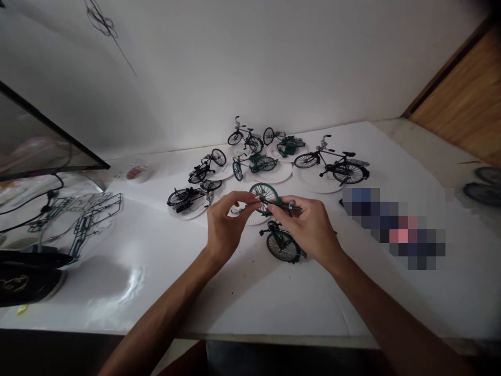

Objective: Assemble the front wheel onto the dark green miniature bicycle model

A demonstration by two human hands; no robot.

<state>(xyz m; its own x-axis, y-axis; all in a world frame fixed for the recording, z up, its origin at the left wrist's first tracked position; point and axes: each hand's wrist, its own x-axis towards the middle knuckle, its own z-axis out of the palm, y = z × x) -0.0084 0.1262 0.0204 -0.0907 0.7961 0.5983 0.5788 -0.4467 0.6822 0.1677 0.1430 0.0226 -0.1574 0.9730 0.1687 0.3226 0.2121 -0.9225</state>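
Above the table, both my hands hold a green model bicycle. My left hand [225, 224] pinches thumb and forefinger at the hub of its upper spoked wheel [270, 190], which has a green rim. My right hand [313, 227] grips the green frame beside that wheel, with a small silver part showing near the fingers. Below the right hand hangs the bicycle's other wheel [282, 245], under a green mudguard. Most of the frame is hidden behind the right hand. Behind my hands is a white paper plate [250, 216] with small parts on it.
Several model bicycles lie or stand at the back, including a black one [332, 162] on a paper plate. On the left are green plastic part frames [80, 224], a black container [31, 282] and a screen [39, 136]. A blurred-out patch [395, 230] covers something on the right.
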